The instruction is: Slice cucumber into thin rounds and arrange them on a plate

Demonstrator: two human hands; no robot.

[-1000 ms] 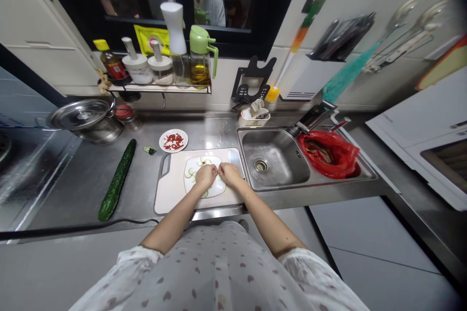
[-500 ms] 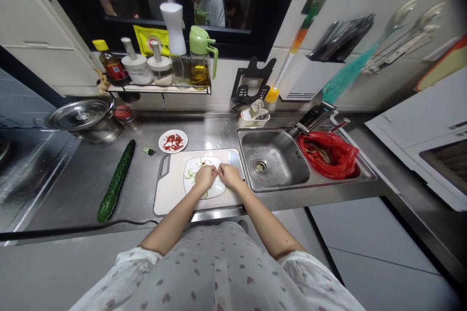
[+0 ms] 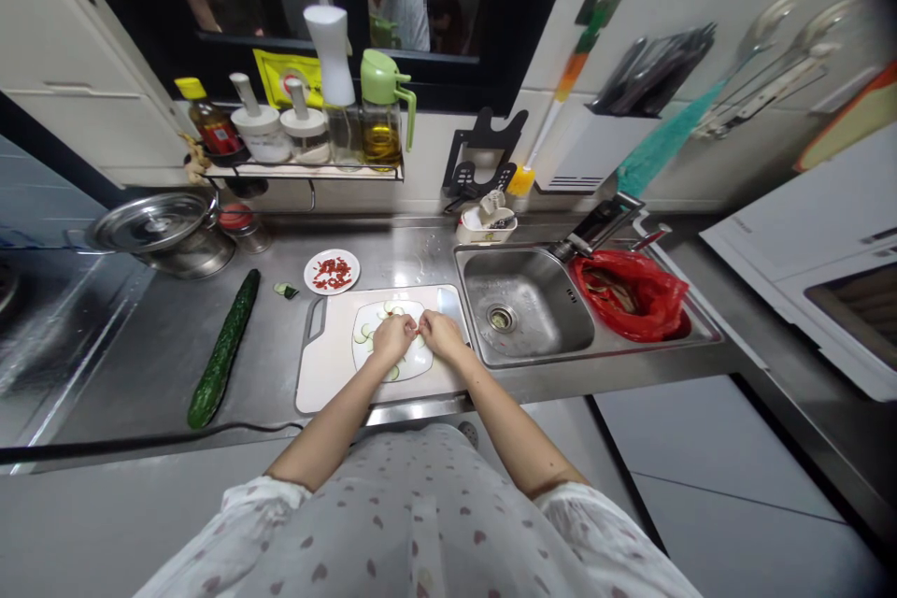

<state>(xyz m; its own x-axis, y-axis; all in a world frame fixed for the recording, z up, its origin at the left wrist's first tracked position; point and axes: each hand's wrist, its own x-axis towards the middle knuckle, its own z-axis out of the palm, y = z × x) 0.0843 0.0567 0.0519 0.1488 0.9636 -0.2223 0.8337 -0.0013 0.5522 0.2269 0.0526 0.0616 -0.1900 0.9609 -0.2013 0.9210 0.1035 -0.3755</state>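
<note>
Over a white square plate (image 3: 415, 368) on the cutting board (image 3: 323, 383), my left hand (image 3: 394, 337) and my right hand (image 3: 440, 334) meet with bent, pinching fingers. A tiny red piece (image 3: 419, 332) shows between their fingertips; its kind is too small to make out. Thin pale-green cucumber slices (image 3: 364, 334) lie in curved groups on the plate, partly hidden by my hands. Behind the board's left part, a small round plate (image 3: 315, 284) holds chopped red bits (image 3: 332, 275).
A whole cucumber (image 3: 222, 350) lies left of the board, with cucumber scraps (image 3: 285, 290) nearby. To the right are the sink (image 3: 533, 299) and a red plastic bag (image 3: 651, 299). A lidded steel pot (image 3: 189, 252) stands back left, below a rack (image 3: 301, 171) of bottles and jars.
The view has shifted very slightly. Both hands stay together over the plate, fingers still pinched, with hardly any visible movement.
</note>
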